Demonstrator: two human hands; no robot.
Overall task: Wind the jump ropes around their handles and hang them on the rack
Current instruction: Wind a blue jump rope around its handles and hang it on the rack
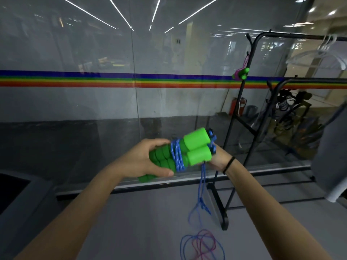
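Observation:
My left hand [144, 160] grips the ribbed ends of two green jump-rope handles [195, 147] held side by side. A blue rope [177, 154] is wound a few turns around their middle. My right hand [217, 158] is behind the handles' thick ends, mostly hidden, and blue rope passes over it. The rest of the blue rope hangs down to loops on the floor [201, 243], mixed with a pink rope. A wound pink rope with green handles [241, 73] hangs on a hook of the black rack [249, 59].
A glass wall with a rainbow stripe [112, 80] stands straight ahead. The rack's foot [224, 220] rests on the grey floor right of my hands. Clear hangers [319, 55] hang on the rack's top bar. A grey object [332, 166] fills the right edge.

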